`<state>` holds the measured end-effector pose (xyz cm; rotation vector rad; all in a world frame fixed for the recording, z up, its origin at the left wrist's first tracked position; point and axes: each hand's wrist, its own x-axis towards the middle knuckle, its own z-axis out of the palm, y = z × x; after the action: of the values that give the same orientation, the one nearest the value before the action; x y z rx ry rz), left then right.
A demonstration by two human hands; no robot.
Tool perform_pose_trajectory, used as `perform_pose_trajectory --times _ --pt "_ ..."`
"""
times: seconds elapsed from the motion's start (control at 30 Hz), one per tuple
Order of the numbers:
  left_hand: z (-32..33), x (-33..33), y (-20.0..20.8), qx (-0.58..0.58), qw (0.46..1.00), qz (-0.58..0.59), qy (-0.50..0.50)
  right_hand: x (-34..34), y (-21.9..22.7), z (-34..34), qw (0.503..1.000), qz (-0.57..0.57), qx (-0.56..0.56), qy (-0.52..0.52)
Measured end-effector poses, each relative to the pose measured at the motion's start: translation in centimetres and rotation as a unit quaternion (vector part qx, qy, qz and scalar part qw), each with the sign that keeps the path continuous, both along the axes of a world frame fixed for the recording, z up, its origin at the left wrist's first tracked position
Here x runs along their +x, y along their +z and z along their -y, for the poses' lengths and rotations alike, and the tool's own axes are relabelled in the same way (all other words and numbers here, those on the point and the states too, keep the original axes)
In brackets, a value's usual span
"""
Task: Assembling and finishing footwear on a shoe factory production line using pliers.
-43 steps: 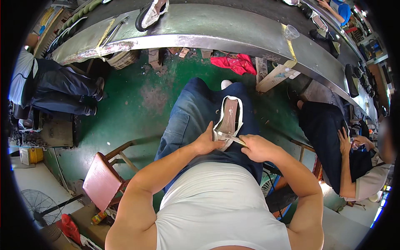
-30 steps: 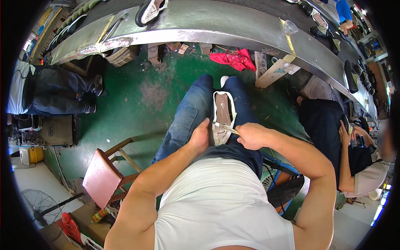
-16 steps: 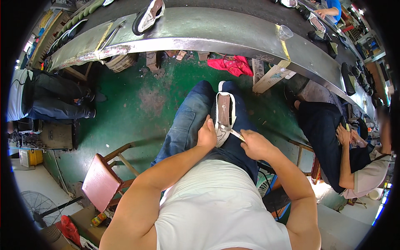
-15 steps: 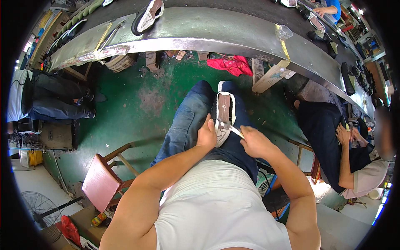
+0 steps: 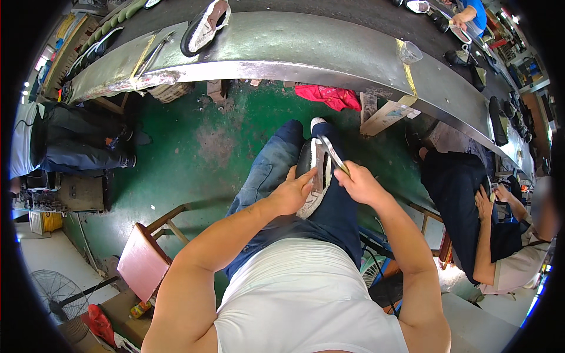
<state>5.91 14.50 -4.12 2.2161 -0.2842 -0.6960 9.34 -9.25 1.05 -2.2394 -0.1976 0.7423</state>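
Observation:
On my thighs lies a white and black shoe [image 5: 310, 205], its toe toward me and its brown insole facing up. My left hand [image 5: 292, 194] grips its left side, with fingers reaching over the opening. In my right hand [image 5: 360, 183], at the shoe's right edge, is a silver pincers-like tool [image 5: 333, 154]. Its handle end sits in my closed fingers, and its head points away from me above the heel part of the shoe. The tool's exact jaw shape is too small to make out.
A metal-edged bench [image 5: 265, 44] runs across ahead, carrying another shoe [image 5: 203, 30], a metal tool [image 5: 154, 54] and a clear cup [image 5: 410, 53]. Red cloth [image 5: 329, 96] lies beneath it. A stool [image 5: 141, 259] stands left. A seated person [image 5: 459, 200] works at right; another stands left.
The tool has lifted from the shoe's front part and swung so its head points away from me. My left hand has shifted, its fingers now lying over the shoe's opening.

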Motion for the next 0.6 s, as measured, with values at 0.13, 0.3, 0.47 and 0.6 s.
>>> perform_pose_trajectory --times 0.13,0.3,0.47,0.6 --pt "-0.4 1.3 0.9 -0.015 0.997 -0.071 -0.035 1.8 -2.4 -1.2 0.996 0.068 -0.051 0.024" --pt "-2.5 3.3 2.6 -0.201 0.910 -0.358 0.066 -0.6 -0.4 0.5 1.000 -0.019 -0.009 -0.003" --pt "-3.1 3.7 0.6 -0.269 0.873 -0.403 0.051 -5.2 2.0 2.1 0.987 0.006 -0.080 0.142" --pt "-2.5 3.8 0.6 -0.259 0.863 -0.427 0.075 -7.5 2.3 1.4 0.974 0.104 -0.112 0.168"
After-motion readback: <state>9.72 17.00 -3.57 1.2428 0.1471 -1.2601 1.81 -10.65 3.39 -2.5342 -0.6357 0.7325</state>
